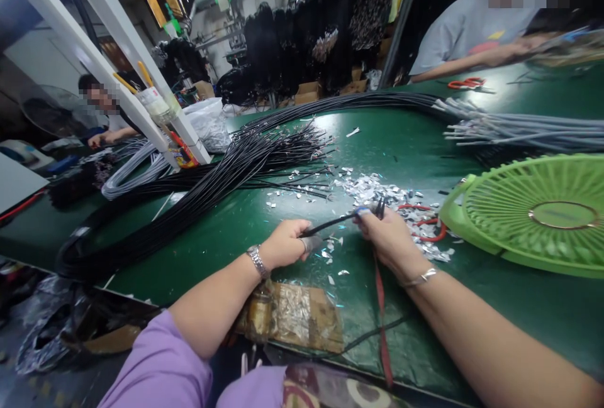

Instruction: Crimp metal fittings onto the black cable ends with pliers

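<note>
My left hand [285, 246] is closed around a thin black cable [330, 226], with a grey wrap on one finger. The cable stretches across to my right hand [389, 235], whose fingers are pinched at its other end. A blue covering shows on a right fingertip. Dark pointed tips [380, 208] stick up by the right fingers; I cannot make out what tool they belong to. Below that hand hangs a red strap [380, 298]. Silvery foil scraps [368, 188] lie just beyond both hands. Red-handled scissors [431, 229] rest among the scraps beside my right hand.
A large bundle of black cables [202, 200] curves over the green table [292, 216] on the left. Grey cables [523, 126] lie at right behind a green fan [542, 207]. A taped cardboard piece [306, 317] sits at the front edge. Two other people work across the table.
</note>
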Motion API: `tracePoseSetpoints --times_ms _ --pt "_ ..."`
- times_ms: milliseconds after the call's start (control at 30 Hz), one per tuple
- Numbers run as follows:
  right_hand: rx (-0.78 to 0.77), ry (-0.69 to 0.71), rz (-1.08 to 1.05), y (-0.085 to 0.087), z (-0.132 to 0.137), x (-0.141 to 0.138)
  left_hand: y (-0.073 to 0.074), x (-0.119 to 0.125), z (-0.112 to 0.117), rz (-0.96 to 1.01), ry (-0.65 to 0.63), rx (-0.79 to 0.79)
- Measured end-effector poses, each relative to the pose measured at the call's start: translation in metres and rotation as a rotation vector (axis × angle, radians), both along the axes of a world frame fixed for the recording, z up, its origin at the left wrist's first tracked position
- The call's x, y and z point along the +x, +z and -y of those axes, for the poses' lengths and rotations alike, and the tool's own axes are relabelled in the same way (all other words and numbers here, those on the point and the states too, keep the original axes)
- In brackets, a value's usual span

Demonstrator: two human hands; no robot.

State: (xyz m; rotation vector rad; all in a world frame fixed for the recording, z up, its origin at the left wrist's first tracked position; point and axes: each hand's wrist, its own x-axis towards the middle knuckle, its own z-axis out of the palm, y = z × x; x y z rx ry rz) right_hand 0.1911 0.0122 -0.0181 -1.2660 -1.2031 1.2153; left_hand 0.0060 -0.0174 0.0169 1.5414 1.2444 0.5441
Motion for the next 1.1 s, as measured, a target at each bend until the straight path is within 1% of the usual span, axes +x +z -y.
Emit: tracePoseSetpoints --times_ms 100,200,300,400,467,667,767,833,900,1000,1033,1067,1100 --pt "-0.079 0.075 -0.19 0.004 0.004 0.0 0.004 -0.001 -0.001 0.034 0.047 -0.043" --pt "-0.153 0.209 -0.284 0.005 0.008 -0.003 0.003 -0.001 -0.002 0.059 0.061 -0.054" --pt "-0.209 0.264 -0.302 0.002 0.009 -0.004 0.0 -0.002 -0.003 0.049 0.062 -0.055" --pt "-0.214 0.274 -0.285 0.0 0.012 -0.006 -0.002 -0.004 -0.004 0.03 0.055 -0.036" --pt "-0.224 0.294 -0.284 0.001 0.015 -0.008 -0.002 -0.004 -0.004 0.033 0.05 -0.024" --pt "-0.246 0.413 -0.307 0.008 0.021 -0.008 0.001 -0.003 -0.005 0.061 0.05 0.016" --pt "-0.208 0.424 -0.275 0.007 0.021 -0.007 -0.002 -0.004 -0.006 0.063 0.05 0.037" --pt "-0.144 0.389 -0.203 0.006 0.021 -0.007 -0.005 -0.005 -0.006 0.064 0.023 0.049" --pt "-0.026 0.348 -0.091 0.007 0.023 -0.008 -0.008 -0.005 -0.006 0.042 -0.059 0.035" --pt "0.15 0.31 0.033 0.008 0.025 -0.01 -0.011 -0.006 -0.006 -0.026 -0.246 -0.086" --pt "0.164 0.293 0.04 0.009 0.025 -0.011 -0.011 -0.006 -0.006 -0.03 -0.276 -0.128" --pt "0.149 0.264 0.028 0.008 0.025 -0.011 -0.011 -0.006 -0.006 -0.015 -0.269 -0.161" --pt "0.108 0.231 -0.001 0.008 0.025 -0.012 -0.01 -0.007 -0.007 0.018 -0.229 -0.182"
